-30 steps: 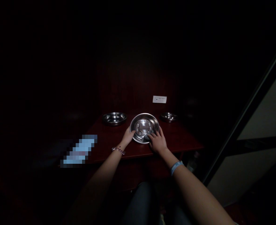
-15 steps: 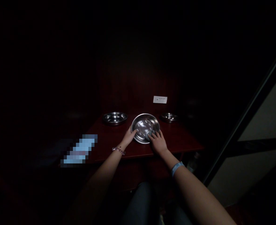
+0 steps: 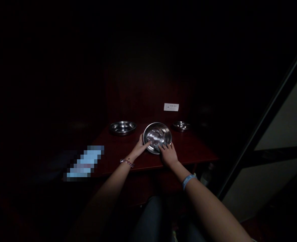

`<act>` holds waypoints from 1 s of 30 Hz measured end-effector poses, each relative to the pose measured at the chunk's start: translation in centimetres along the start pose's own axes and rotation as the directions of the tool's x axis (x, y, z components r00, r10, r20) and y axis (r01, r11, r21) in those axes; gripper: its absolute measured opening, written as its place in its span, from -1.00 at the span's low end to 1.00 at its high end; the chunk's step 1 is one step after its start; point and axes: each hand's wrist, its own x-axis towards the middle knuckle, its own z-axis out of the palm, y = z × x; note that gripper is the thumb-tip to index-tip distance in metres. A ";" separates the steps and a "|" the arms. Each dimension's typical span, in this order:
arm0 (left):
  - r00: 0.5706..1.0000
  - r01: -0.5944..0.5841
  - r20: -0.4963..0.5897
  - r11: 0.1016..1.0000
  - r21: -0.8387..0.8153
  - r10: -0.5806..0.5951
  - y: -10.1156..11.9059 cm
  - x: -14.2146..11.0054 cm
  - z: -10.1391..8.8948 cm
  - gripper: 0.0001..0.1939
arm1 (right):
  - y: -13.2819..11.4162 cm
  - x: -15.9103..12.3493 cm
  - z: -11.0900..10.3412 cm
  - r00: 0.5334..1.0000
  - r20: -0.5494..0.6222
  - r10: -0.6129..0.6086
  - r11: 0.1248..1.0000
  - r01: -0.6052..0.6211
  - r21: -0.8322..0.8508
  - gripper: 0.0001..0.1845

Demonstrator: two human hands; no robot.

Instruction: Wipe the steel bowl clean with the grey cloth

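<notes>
Bowl (image 3: 154, 135) of shiny metal is tilted so its inside shows; whether its base touches the surface (image 3: 108, 153) cannot be told. The left hand (image 3: 139, 148) is clamped on its left side, the thumb reaching farther inside than a second ago, and the bowl has shifted slightly right and turned. The right hand (image 3: 169, 155) stays at the lower right, fingers pressing a grey pad (image 3: 157, 148) against the inside. That deeper hold probably steadies the bowl against the pressing. Farther back, a wide dish (image 3: 123, 127) and a small dish (image 3: 181, 126) stand apart, unmoved.
</notes>
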 end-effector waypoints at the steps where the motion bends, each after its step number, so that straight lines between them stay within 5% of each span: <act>1: 1.000 0.001 0.012 1.000 0.004 -0.001 0.2 -0.1 0.0 -0.17 | 0.0 0.0 -0.1 1.000 0.002 0.003 1.000 -0.003 0.004 -0.43; 7: 0.985 0.113 0.132 0.993 -0.021 -0.109 1.4 -0.8 0.1 -0.16 | -0.5 -0.2 -0.5 1.000 0.005 0.030 0.999 -0.030 0.017 -0.42; 15: 0.988 0.060 0.145 0.998 0.000 -0.059 0.7 -0.8 0.3 -0.15 | -1.1 -0.5 -0.3 0.999 0.002 0.033 0.998 -0.033 0.051 -0.36; 24: 0.992 0.109 0.067 0.994 -0.015 -0.108 -0.4 0.1 0.2 -0.54 | -2.3 -0.6 0.0 1.000 0.011 0.024 0.994 -0.025 0.108 -0.32; 30: 1.000 -0.007 -0.028 0.998 -0.060 0.005 -0.1 0.5 0.2 -0.36 | -2.5 -0.4 0.0 1.000 -0.009 -0.014 0.989 0.015 0.149 -0.37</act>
